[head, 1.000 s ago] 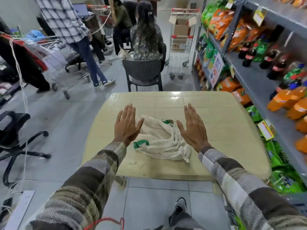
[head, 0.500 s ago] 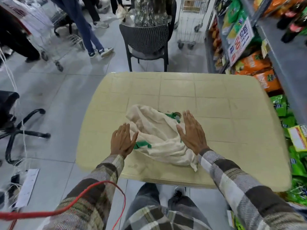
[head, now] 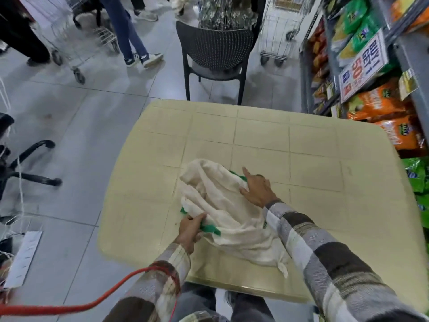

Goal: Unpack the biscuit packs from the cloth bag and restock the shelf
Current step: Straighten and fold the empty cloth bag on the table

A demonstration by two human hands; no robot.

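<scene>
The cloth bag (head: 222,205) lies crumpled on the pale yellow table (head: 313,147), in the table's near half toward 6 o'clock from its middle, its cream folds bunched high at the far end and trailing toward the near edge. The left hand (head: 189,231), at the bag's 7 o'clock corner, has its fingers curled round the hem where a green strap (head: 210,229) shows, gripping the cloth. The right hand (head: 257,190) lies flat on the bag's 3 o'clock side, fingers straight and spread wide, the forefinger pointing toward 12 o'clock, holding nothing. What the bag contains cannot be seen. At 2 o'clock from the table stands the shelf (head: 408,54), stacked with orange snack packs (head: 376,103) and carrying a promotion sign (head: 362,66). Just past the table at 12 o'clock is a dark chair (head: 216,45) with someone seated on it. A red cable (head: 92,303) crosses the left sleeve at 7 o'clock.
</scene>
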